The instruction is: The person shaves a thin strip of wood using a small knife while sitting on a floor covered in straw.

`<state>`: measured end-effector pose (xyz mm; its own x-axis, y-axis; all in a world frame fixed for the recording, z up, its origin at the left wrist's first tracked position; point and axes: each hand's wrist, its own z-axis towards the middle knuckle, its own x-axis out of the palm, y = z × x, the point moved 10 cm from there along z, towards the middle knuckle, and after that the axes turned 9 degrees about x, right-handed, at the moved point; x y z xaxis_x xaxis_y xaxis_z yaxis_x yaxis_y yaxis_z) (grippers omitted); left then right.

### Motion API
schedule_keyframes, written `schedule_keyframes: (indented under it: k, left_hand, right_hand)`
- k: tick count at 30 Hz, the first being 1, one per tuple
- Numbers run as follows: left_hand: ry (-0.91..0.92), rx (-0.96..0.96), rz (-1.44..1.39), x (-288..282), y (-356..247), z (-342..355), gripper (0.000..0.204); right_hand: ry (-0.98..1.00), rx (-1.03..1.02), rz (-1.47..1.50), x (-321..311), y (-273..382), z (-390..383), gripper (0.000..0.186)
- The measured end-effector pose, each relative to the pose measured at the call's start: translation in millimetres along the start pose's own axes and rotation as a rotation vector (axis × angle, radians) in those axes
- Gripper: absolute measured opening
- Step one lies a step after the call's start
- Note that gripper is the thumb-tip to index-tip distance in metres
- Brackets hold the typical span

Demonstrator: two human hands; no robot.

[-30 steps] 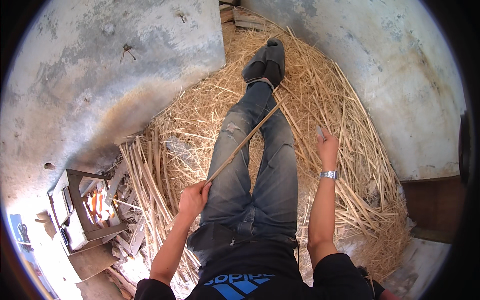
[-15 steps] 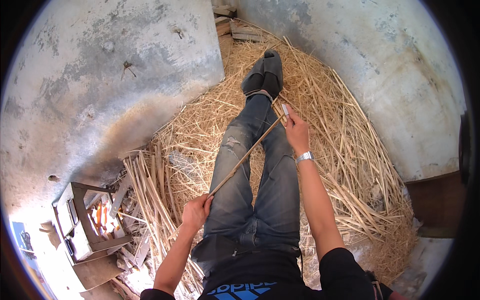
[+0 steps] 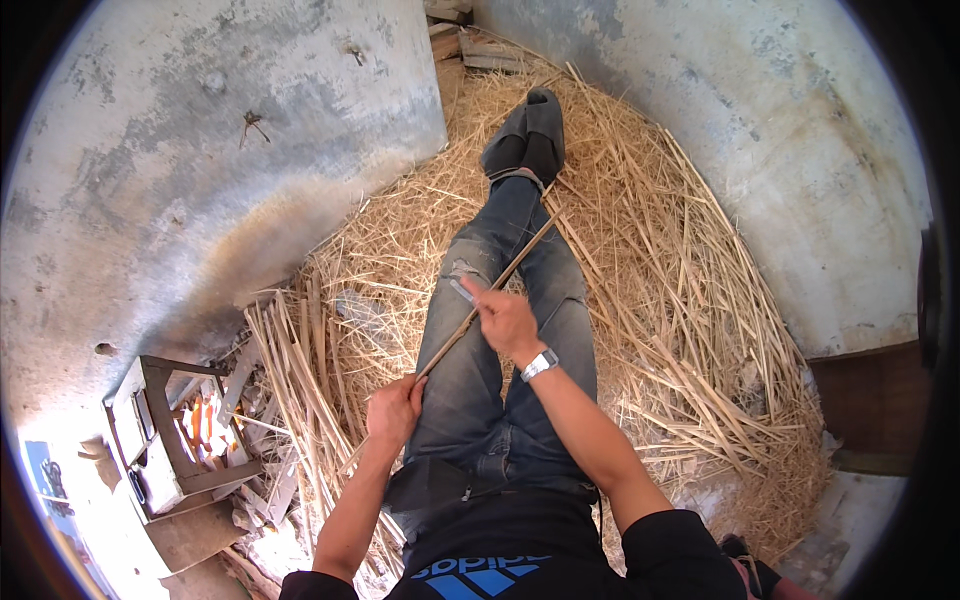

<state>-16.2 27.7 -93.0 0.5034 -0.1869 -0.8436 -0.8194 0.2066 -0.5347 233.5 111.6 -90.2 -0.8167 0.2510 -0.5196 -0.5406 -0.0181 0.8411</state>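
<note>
Across the jeans [image 3: 567,320] slants a thin stick [image 3: 530,246], its lower part clasped by the left hand [image 3: 394,410] at their left edge. Above the jeans, the right hand [image 3: 508,322] grips a pale flat tool [image 3: 462,291], hiding the stick's middle. Straw [image 3: 690,290] surrounds the jeans; left of them lie cane strips [image 3: 300,365] and a wooden frame [image 3: 165,430].

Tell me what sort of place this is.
Probably a rough makeshift workshop: pale straw-like shavings lie thick around, long strips are piled at left, and the left hand holds a thin stick.
</note>
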Motion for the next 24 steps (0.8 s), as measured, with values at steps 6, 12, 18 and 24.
schedule_keyframes:
  k: [6, 12, 18, 24]
  left_hand:
    - [-0.037, -0.022, -0.115, -1.1, 4.0, -3.1, 0.024]
    - [-0.032, -0.046, -0.19, 2.3, 6.5, 3.7, 0.026]
    - [-0.054, -0.023, -0.194, 1.7, 9.2, 3.0, 0.027]
    - [-0.038, -0.01, -0.216, 1.0, 12.2, 7.3, 0.029]
  right_hand:
    - [0.238, 0.133, 0.204, 27.6, 5.4, -36.2, 0.043]
    - [-0.153, 0.187, 0.56, -41.4, -27.8, -6.7, 0.049]
    - [-0.184, 0.338, 0.285, -63.0, -41.9, 19.5, 0.085]
    - [-0.108, 0.337, 0.383, -39.4, -53.7, 35.3, 0.105]
